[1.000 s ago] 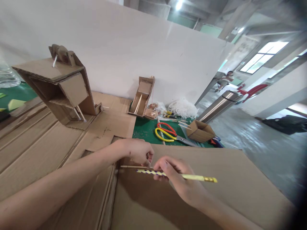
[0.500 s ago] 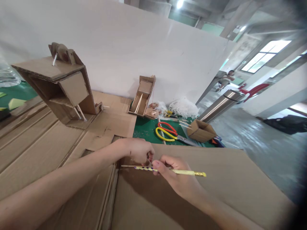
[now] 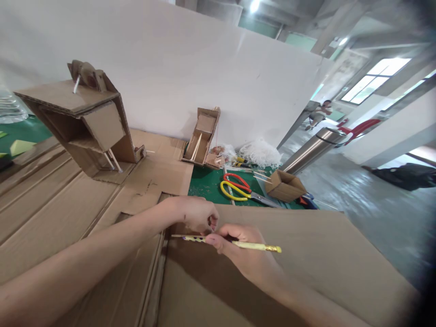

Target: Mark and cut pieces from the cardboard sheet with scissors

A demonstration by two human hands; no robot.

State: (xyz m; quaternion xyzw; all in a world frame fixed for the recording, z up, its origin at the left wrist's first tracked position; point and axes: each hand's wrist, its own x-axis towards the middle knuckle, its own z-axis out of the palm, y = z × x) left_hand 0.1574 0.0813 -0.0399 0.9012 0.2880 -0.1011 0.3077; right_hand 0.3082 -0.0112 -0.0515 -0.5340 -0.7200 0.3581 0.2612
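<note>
Where cardboard (image 3: 323,245) ends, green tabletop (image 3: 206,185) shows; beyond, a window (image 3: 376,81) glows.

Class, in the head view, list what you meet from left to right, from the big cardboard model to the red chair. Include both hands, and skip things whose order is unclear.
Big cardboard model → left hand → right hand → small box → red chair.

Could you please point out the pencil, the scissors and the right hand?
Pencil (image 3: 251,245), head view: pale yellow shaft.
Scissors (image 3: 255,196), head view: metal near the handles.
Right hand (image 3: 250,262), head view: base of the thumb.
</note>
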